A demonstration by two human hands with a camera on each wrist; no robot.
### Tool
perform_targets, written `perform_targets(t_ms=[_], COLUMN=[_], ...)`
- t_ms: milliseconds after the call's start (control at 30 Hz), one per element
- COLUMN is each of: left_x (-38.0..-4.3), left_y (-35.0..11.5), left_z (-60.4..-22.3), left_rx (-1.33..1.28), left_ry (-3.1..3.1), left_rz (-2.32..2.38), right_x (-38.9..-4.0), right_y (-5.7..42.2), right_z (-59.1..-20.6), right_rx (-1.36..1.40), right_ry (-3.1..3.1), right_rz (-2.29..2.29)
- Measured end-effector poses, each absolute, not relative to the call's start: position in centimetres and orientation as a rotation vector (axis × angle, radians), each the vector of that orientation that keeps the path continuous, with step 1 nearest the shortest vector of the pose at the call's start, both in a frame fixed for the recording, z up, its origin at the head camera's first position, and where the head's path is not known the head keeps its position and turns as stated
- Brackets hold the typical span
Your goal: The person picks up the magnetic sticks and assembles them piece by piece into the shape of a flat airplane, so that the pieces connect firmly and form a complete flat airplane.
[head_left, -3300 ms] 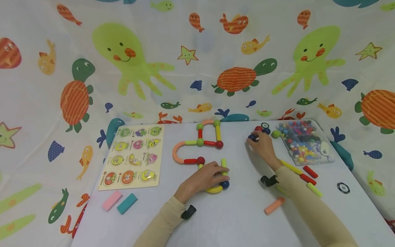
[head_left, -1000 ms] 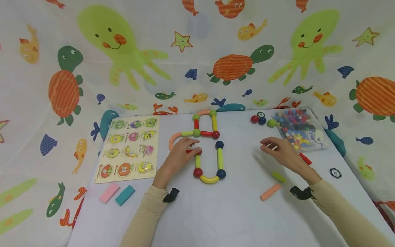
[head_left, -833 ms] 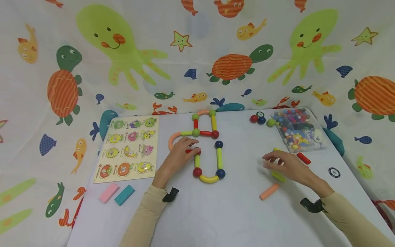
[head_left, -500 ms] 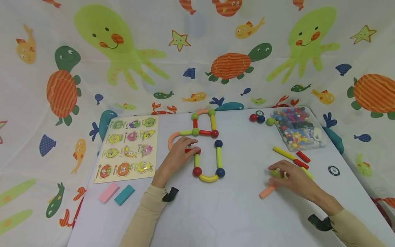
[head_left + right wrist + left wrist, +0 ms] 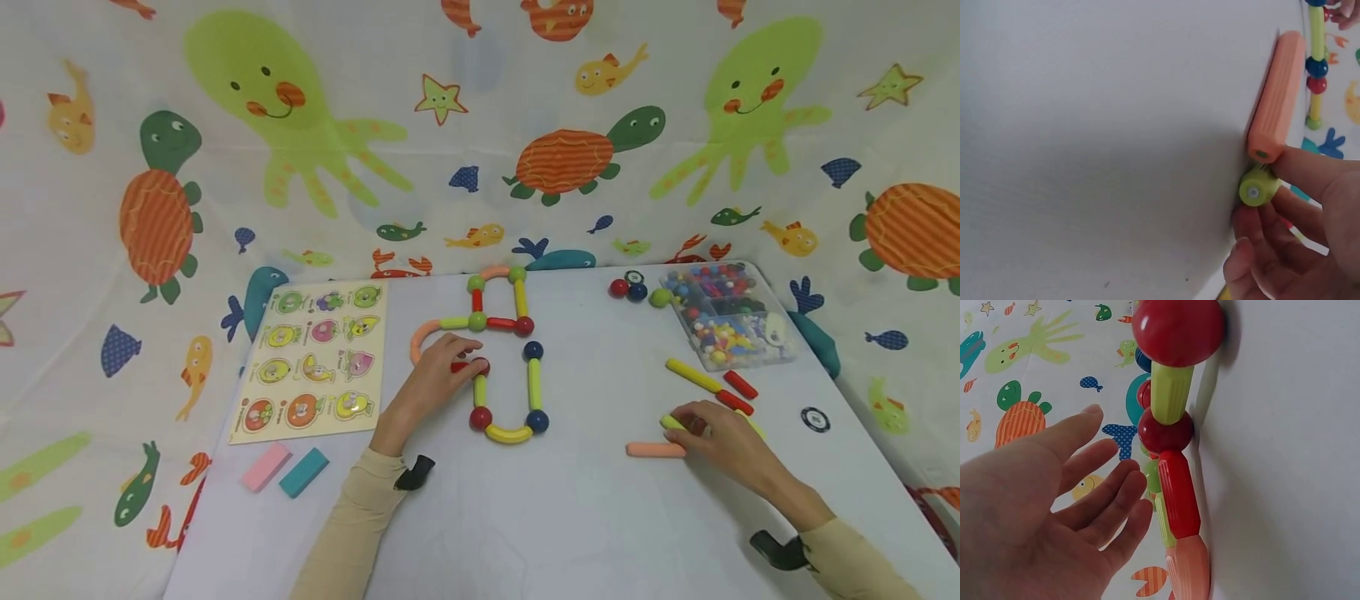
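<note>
In the head view my left hand (image 5: 435, 375) hovers at the left of the magnetic rod-and-ball figure, over a red rod (image 5: 459, 367). Its fingers are loosely bent with nothing between them, apart from the red ball (image 5: 1166, 430) and rods in the left wrist view. My right hand (image 5: 723, 437) pinches a short lime-green rod (image 5: 1259, 187) between thumb and fingers. A peach rod (image 5: 655, 450) lies right by the thumb tip. The figure has a lime rod (image 5: 535, 383) with a dark blue ball (image 5: 533, 350) at its far end and a yellow curved rod (image 5: 509, 434) at its near side.
A fruit puzzle board (image 5: 311, 362) lies left, with pink (image 5: 266, 467) and teal (image 5: 303, 472) blocks before it. Back right are a divided bead box (image 5: 727, 315) and loose balls (image 5: 637, 292). Yellow (image 5: 692, 375) and red (image 5: 741, 384) rods lie beyond my right hand.
My right hand left a blue ball on the lime rod's far end, moved right and took the lime-green rod; the peach rod turned. My left hand shifted left from the lime rod.
</note>
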State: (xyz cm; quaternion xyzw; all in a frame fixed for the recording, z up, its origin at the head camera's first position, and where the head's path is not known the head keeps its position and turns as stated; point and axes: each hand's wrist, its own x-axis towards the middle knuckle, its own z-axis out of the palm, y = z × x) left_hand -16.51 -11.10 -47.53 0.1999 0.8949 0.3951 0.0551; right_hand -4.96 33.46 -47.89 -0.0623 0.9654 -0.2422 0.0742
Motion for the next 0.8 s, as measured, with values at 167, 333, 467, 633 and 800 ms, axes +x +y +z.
perform_targets(t_ms=[167, 333, 467, 633, 800], left_x=[-16.6, -16.7, -16.9, -17.0, -16.9], left_y=[-11.1, -11.0, -11.0, -11.0, -10.9], left_z=[-48.0, -48.2, -48.3, -48.4, -48.7], left_rx=[0.600, 0.598, 0.608, 0.632, 0.631], left_ry=[2.717, 2.726, 2.734, 2.737, 2.719], left_rz=[1.181, 1.171, 1.164, 1.142, 1.124], right_x=[-5.0, -6.0, -7.9, -10.7, -13.2], right_y=[33.3, 32.9, 32.0, 29.5, 25.0], right_z=[-47.9, -47.6, -46.9, -45.7, -44.9], right_rx=[-0.223, -0.293, -0.416, -0.587, -0.707], right_ry=[2.920, 2.998, 3.094, 3.112, 3.026], right_rz=[-0.687, -0.757, -0.854, -1.009, -1.116])
